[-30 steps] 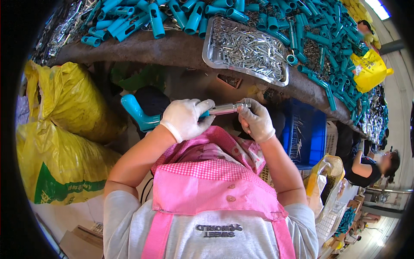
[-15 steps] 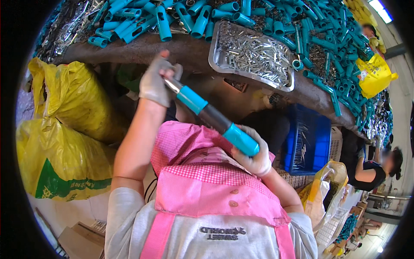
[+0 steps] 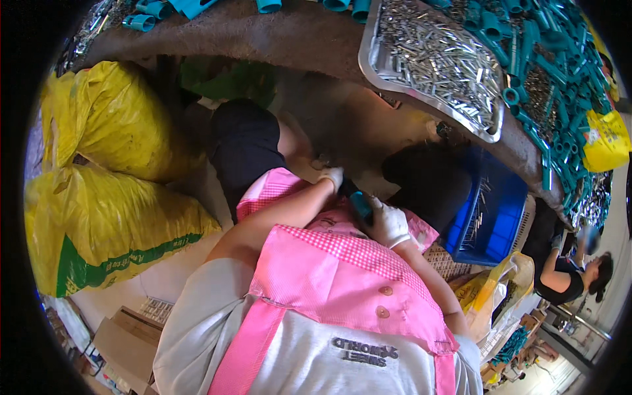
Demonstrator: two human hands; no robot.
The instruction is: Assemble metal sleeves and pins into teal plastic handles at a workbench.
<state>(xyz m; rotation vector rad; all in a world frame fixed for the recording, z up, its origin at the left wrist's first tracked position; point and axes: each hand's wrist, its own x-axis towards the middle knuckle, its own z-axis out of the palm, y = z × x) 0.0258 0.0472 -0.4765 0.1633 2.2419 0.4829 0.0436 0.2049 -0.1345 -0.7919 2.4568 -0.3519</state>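
Two bulging yellow sacks (image 3: 112, 178) with green print lie stacked at the left. A small yellow bag (image 3: 604, 141) hangs at the right. Cardboard boxes (image 3: 122, 339) sit lower left.

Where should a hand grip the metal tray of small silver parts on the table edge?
Probably at the long near rim of the metal tray, coming from the person's side, with a second hold on the right corner rim. The tray is shallow, wide and heaped with loose silver parts, so it needs to stay level; teal tubes crowd its far right side.
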